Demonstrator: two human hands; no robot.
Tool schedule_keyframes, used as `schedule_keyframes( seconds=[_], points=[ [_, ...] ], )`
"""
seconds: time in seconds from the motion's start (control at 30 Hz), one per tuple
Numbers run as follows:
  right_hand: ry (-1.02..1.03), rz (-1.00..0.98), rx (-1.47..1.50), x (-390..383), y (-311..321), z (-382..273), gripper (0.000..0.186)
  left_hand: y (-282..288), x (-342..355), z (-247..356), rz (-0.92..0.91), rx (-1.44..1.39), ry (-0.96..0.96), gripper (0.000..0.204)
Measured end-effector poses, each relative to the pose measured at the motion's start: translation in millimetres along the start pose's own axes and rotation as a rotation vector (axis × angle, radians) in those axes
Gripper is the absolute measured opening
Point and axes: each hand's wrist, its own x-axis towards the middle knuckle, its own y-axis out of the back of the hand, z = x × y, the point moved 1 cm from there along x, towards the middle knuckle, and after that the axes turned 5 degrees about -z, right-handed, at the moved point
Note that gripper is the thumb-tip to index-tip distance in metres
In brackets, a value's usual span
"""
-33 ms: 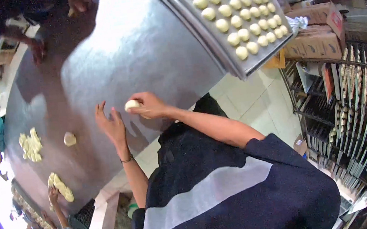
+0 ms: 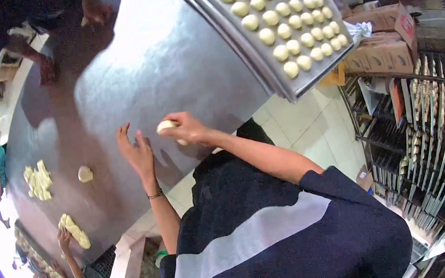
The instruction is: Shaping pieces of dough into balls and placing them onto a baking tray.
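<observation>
My right hand [image 2: 191, 129] is closed around a pale dough ball [image 2: 166, 127], held just above the metal table [image 2: 171, 84]. Under its fingers a second bit of pale dough [image 2: 182, 142] peeks out. Beside it, to the left, my left hand [image 2: 136, 151] is raised with fingers spread and nothing in it. A single small dough piece [image 2: 85, 174] lies on the table farther left. At the upper right, rows of round dough balls [image 2: 284, 29] sit on a metal tray [image 2: 300, 86].
A heap of dough pieces [image 2: 38, 180] lies at the far left, near a dough strip [image 2: 74, 230] touched by another person's hand [image 2: 64, 238]. Other people's hands [image 2: 97, 12] reach over the far edge. Cardboard boxes [image 2: 382, 55] and a tray rack [image 2: 412, 143] stand right.
My right hand has shifted slightly right with the dough ball, away from my left hand. My left hand has hardly moved. The tray appears slightly higher and farther left in view.
</observation>
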Motion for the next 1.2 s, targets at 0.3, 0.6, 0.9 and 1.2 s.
schedule_keyframes(
  seconds=[0.3, 0.6, 0.9, 1.2],
  points=[
    [0.269, 0.491, 0.124, -46, 324, -212, 0.021, -154, 38, 88, -0.648, 0.302, 0.189, 0.111],
    [1.015, 0.928, -1.038, 65, 553, -378, 0.026, -180, 63, 99, -0.653, 0.349, 0.515, 0.128],
    [0.319, 0.897, -1.169, 115, 627, -347, 0.064, -179, 67, 117, -0.61, 0.37, 0.543, 0.128],
    [0.287, 1.117, -1.257, 143, 636, -335, 0.064, -175, 69, 115, -0.64, 0.353, 0.567, 0.13]
  ],
)
